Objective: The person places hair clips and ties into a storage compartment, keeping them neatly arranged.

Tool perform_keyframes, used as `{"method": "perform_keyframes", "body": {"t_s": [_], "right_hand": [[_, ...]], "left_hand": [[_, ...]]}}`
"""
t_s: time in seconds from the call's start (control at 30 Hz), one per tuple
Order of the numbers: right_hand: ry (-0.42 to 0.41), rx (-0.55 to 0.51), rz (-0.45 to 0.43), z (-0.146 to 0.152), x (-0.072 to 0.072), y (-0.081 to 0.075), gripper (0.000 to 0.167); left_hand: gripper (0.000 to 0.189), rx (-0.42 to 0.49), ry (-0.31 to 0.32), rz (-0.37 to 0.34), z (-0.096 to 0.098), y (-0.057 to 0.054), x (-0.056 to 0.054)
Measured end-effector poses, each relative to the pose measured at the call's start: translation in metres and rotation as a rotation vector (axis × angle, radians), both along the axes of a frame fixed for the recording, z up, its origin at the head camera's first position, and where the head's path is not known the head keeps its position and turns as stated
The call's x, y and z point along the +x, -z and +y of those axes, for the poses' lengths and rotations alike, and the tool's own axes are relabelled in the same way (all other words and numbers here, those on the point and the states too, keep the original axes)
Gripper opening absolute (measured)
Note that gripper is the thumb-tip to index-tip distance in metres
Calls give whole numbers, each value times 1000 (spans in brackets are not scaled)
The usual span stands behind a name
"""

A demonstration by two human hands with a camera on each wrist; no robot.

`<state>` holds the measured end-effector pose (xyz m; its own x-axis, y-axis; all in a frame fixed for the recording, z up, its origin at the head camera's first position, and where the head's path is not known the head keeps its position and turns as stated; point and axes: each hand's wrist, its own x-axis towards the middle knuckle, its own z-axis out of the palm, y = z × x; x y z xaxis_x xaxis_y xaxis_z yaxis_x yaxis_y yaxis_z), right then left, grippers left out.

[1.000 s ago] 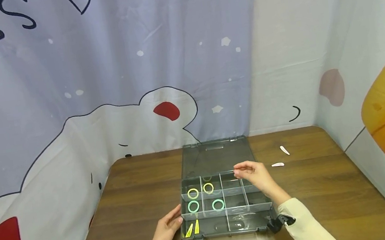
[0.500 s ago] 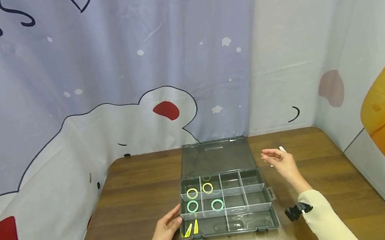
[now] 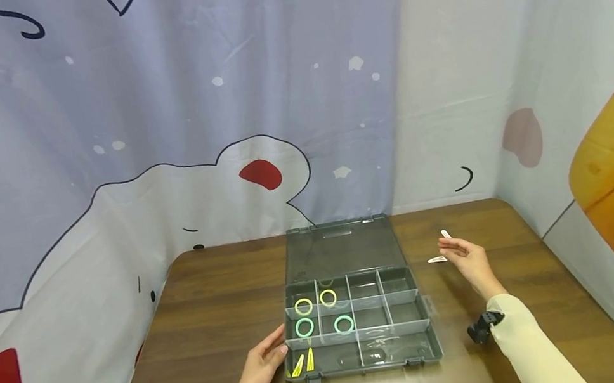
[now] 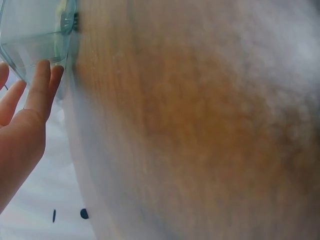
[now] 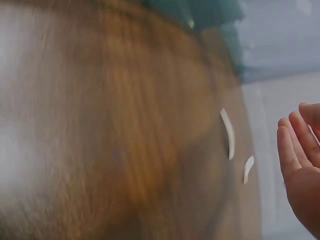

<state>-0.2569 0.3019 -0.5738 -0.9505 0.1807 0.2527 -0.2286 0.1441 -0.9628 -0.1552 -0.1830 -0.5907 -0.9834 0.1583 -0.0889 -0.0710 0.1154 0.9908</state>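
Note:
My left hand touches the left side of a clear grey compartment box with straight, spread fingers, seen close against its wall in the left wrist view. My right hand hovers at the right, fingers bent loosely with nothing between them. Just by its fingertips lie two pale snap hair clips on the table, a nearer one and a farther one partly covered by the fingers. Two yellow hair clips sit in the box's front left compartment. Behind them are yellow rings and green rings.
The box's transparent lid lies folded back toward the curtain. Latches stick out at the box's front edge. Brown wooden table stretches out on both sides, with printed cloth walling its back and sides.
My right hand has moved right from above the box's back compartments to the pale hair clips. My left hand has stayed at the box's left side.

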Motion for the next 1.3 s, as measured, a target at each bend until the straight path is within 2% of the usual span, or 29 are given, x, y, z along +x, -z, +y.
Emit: {"method": "perform_keyframes", "body": {"t_s": [0.23,0.5,0.7,1.1,1.3], "right_hand": [[-6,39,-106,8,-7,15,38],[4,185,-208,13,-12,29,36],[17,197,-224,15,-13,34,36],[41,363,-227,14,-21,34,33],[57,361,-211,14,-24,35,27]], "left_hand": [[49,-5,-9,-13,-1,0,1],[48,-32,-1,-1,0,-1,4],[49,-11,-1,-6,1,-1,3],[49,-7,1,-5,0,-2,1],[49,-5,-5,-1,1,-2,0]]}}
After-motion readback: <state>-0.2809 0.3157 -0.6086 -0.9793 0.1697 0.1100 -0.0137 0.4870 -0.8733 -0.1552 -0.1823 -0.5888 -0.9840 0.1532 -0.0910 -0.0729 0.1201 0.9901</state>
